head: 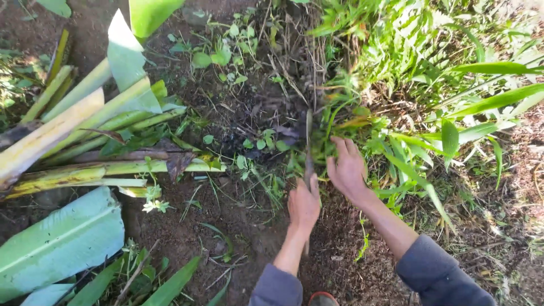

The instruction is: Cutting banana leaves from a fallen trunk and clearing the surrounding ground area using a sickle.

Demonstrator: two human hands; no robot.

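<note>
Blade (309,148): thin, dark, upright | left hand (304,203) gripping it | right hand (347,168) spread in grass (396,153)

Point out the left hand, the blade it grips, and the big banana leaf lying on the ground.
left hand (304,204): head view, back of the hand.
blade (309,141): head view, upper part of the thin blade.
banana leaf (59,243): head view, middle of the pale underside.

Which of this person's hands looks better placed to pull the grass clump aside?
Probably the right hand: its open fingers already rest on the grass clump. The left hand is closed around the handle of a long thin blade tool, so it is occupied.
</note>
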